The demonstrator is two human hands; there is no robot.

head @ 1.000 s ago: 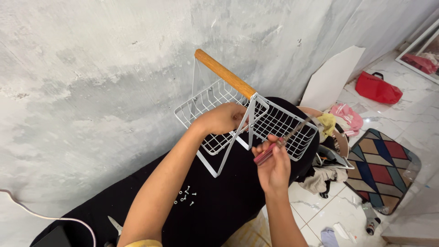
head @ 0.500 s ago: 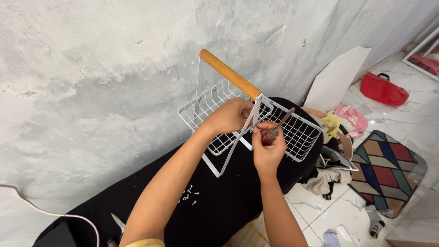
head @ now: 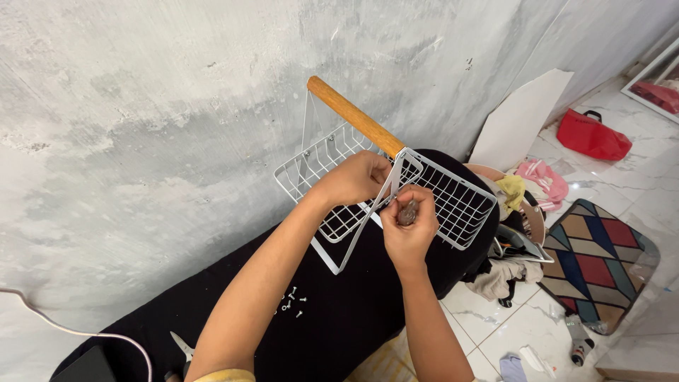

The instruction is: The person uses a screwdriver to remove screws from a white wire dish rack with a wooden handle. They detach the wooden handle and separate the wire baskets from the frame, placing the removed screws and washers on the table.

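Note:
A white wire basket [head: 453, 201] with a wooden handle [head: 353, 117] stands on a black padded surface [head: 332, 311] by the wall. My left hand [head: 353, 178] reaches inside the basket and grips its white frame leg near the side joint. Pressed against that same joint, my right hand [head: 407, 226] is closed around a screwdriver [head: 408, 211]; only its dark end shows between the fingers, and its tip is hidden.
Several small screws [head: 291, 303] lie loose on the black surface; scissors [head: 182, 346] and a white cable [head: 71, 329] sit near its lower left. Right of it are a heap of clothes [head: 516, 212], a patterned mat [head: 594, 262], a red bag [head: 593, 136] and white board [head: 520, 117].
My right hand has lifted the screwdriver from below the basket to the frame joint and turned it, so its shaft no longer sticks out. The left hand stays on the frame.

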